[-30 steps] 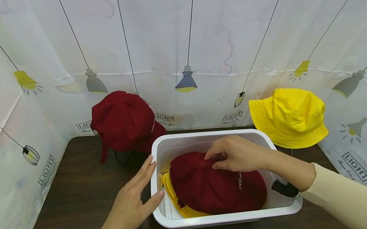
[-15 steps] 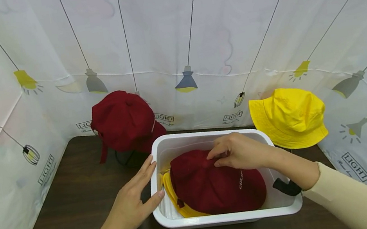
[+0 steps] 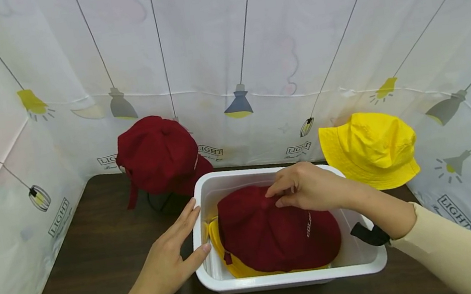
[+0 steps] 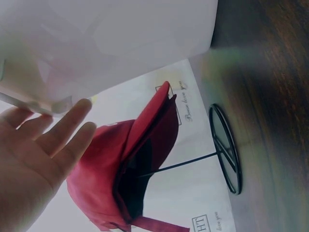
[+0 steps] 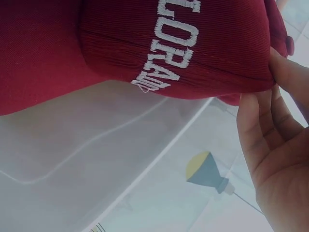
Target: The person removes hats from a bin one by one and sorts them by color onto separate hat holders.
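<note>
A dark red baseball cap [image 3: 272, 243] with white lettering lies inside a white plastic bin [image 3: 292, 279]. My right hand [image 3: 310, 189] pinches the crown of this cap between thumb and fingers; the right wrist view shows the lettered front [image 5: 174, 48] close to the fingertips. Beneath the cap, a yellow hat [image 3: 237, 269] shows along its left and front edges, mostly hidden. My left hand [image 3: 163, 262] touches the bin's left rim with fingers straight and thumb spread. In the left wrist view its fingertips meet the bin's wall [image 4: 145, 38].
Behind the bin on the left, another red baseball cap [image 3: 156, 153] sits on a thin black wire stand [image 4: 226, 150]. A yellow bucket hat [image 3: 370, 149] stands at the back right. The dark wood table [image 3: 98, 269] meets a printed white curtain [image 3: 200, 30] behind and at the sides.
My right hand has risen slightly, drawing the crown of the cap up with it, and more yellow shows under the front edge. The left hand stays at the rim.
</note>
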`<action>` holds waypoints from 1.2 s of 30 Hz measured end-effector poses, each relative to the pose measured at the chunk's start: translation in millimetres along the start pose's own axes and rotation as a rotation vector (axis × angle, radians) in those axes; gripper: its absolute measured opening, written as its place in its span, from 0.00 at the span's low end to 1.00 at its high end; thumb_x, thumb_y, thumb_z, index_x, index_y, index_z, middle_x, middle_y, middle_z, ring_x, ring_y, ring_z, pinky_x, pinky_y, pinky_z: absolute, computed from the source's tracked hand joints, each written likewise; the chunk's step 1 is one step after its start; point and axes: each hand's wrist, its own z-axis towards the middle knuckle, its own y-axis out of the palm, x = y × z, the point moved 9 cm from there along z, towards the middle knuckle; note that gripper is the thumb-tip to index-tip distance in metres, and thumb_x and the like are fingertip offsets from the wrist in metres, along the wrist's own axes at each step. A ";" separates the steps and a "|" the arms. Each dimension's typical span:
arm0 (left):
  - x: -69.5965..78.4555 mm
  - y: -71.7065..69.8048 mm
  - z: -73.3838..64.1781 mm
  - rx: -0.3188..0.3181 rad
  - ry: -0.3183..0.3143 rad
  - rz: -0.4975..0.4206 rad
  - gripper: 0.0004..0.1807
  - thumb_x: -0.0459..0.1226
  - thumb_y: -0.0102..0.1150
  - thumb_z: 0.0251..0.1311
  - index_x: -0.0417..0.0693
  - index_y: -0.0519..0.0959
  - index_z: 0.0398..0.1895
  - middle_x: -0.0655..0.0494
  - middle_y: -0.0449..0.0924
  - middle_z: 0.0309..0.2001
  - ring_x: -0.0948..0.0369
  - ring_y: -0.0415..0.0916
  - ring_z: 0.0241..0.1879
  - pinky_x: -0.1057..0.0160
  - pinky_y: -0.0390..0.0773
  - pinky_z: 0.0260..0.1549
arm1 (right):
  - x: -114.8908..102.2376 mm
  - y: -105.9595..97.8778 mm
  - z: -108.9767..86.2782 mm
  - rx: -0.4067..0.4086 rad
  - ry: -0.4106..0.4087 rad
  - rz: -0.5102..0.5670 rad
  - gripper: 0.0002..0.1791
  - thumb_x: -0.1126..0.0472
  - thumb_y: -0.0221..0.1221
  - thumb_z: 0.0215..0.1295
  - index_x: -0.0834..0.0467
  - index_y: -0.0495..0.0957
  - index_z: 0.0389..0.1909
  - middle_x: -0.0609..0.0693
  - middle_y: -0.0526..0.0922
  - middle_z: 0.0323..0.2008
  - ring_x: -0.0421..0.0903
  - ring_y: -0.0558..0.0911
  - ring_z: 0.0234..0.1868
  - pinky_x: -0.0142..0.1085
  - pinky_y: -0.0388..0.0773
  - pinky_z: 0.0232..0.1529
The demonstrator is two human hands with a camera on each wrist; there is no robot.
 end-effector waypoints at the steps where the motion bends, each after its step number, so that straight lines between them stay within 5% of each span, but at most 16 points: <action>1: 0.3 -0.1 0.0 -0.001 -0.001 -0.001 0.39 0.49 0.63 0.70 0.48 0.65 0.80 0.62 0.54 0.83 0.53 0.68 0.74 0.39 0.76 0.62 | -0.4 -0.9 0.2 0.001 0.000 0.003 0.15 0.68 0.73 0.61 0.54 0.91 0.48 0.40 0.88 0.37 0.34 0.80 0.33 0.30 0.82 0.33; 36: 0.0 -0.4 -1.9 0.010 0.018 0.003 0.39 0.49 0.64 0.70 0.51 0.64 0.81 0.62 0.54 0.83 0.54 0.67 0.74 0.42 0.78 0.61 | -25.5 -42.1 -4.9 0.115 -0.106 -0.009 0.16 0.71 0.75 0.57 0.55 0.92 0.46 0.36 0.84 0.32 0.34 0.78 0.31 0.31 0.79 0.30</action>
